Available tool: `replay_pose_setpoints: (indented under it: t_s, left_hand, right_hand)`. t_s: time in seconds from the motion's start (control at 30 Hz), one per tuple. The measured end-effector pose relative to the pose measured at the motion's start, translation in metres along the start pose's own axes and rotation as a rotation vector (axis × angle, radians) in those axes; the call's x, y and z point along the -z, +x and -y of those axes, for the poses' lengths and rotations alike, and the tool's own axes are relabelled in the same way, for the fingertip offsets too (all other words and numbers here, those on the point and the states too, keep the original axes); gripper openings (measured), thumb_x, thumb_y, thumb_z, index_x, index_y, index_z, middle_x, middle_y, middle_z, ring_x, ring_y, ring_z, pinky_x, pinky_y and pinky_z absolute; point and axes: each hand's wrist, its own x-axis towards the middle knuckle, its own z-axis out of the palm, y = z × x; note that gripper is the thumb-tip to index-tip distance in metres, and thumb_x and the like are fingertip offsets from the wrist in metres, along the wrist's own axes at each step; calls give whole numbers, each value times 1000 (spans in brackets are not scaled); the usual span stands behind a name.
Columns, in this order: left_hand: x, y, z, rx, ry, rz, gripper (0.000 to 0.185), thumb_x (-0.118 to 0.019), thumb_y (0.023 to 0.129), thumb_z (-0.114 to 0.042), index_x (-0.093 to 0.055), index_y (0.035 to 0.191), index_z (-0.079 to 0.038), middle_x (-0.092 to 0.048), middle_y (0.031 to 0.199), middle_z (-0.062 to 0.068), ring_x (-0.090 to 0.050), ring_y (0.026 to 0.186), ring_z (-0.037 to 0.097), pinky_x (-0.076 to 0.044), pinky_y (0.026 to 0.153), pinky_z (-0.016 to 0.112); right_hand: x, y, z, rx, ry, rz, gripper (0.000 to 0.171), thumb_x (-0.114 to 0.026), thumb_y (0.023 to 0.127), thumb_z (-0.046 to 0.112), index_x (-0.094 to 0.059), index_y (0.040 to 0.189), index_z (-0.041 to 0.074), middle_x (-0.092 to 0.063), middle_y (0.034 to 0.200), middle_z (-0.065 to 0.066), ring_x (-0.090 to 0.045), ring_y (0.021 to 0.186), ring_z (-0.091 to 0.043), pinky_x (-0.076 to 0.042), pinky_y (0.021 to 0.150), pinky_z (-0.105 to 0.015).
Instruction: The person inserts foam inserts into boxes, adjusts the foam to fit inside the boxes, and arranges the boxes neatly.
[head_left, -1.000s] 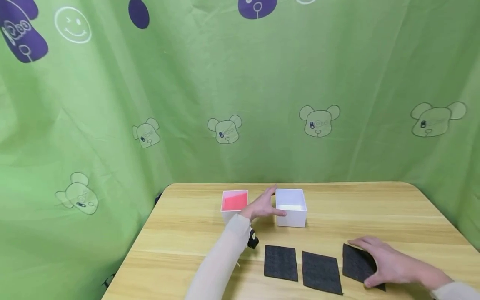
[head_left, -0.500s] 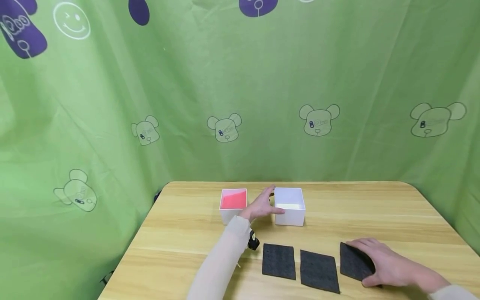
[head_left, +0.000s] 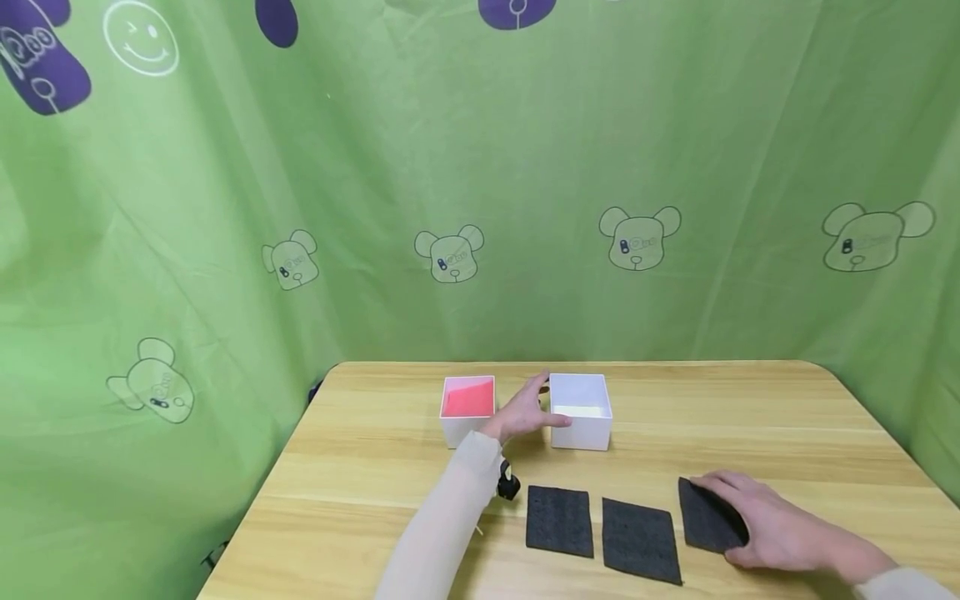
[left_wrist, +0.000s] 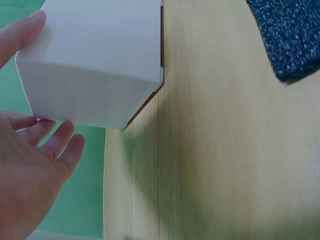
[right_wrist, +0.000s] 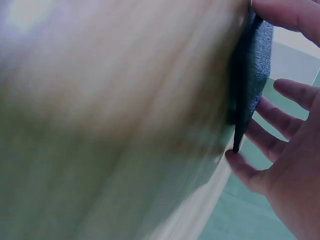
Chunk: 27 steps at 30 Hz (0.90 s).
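My left hand holds the left side of an open white box, thumb at its front face and fingers toward its back. In the left wrist view the thumb and fingertips touch the box. At the right, my right hand pinches a black foam sheet between thumb and fingers. The sheet stands raised and bent in the right wrist view, its far part hidden by the hand in the head view. Two more black sheets, one left and one middle, lie flat beside it.
A second white box with something pink-red inside stands left of my left hand. Both are on a wooden table backed by a green curtain. A small black object shows beside the left wrist.
My right hand has drawn slightly left and closed on the third black sheet. Its near right corner, visible earlier, has gone out of sight under the hand. The left hand stays on the box.
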Motion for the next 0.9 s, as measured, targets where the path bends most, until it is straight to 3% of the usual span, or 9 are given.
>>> replay_pose_setpoints:
  t_s: [0.23,0.47,0.6,0.9]
  left_hand:
    - [-1,2,4,5,-5,-3,104,-83,72,-26,-17,152,-17,-30,151,6,-38,131,23,-35,105,40]
    - [-1,1,5,-11,4,0,104,-82,73,-26,-16,153,-17,-28,151,6,-39,130,23,-38,103,38]
    - [-1,0,3,-18,-6,-1,104,-83,73,-24,-16,152,-17,-28,151,5,-37,131,24,-37,104,39]
    - [-1,0,6,-39,-8,-3,105,-83,72,-21,-17,152,-14,-27,152,5,-35,133,26,-34,106,39]
  right_hand:
    - [7,10,4,10,-15,-76,89,-89,49,32,-55,126,3,-53,119,-5,-55,101,-22,-51,79,-34]
    - [24,35,4,-21,56,-47,86,-87,58,30,-51,129,-2,-51,124,-13,-53,109,-31,-48,85,-47]
    - [32,53,3,-28,57,-61,85,-87,59,28,-51,129,-4,-51,124,-15,-51,110,-31,-46,87,-47]
    - [44,95,7,-89,172,-27,84,-83,67,27,-45,134,-6,-45,130,-21,-46,114,-36,-43,89,-53]
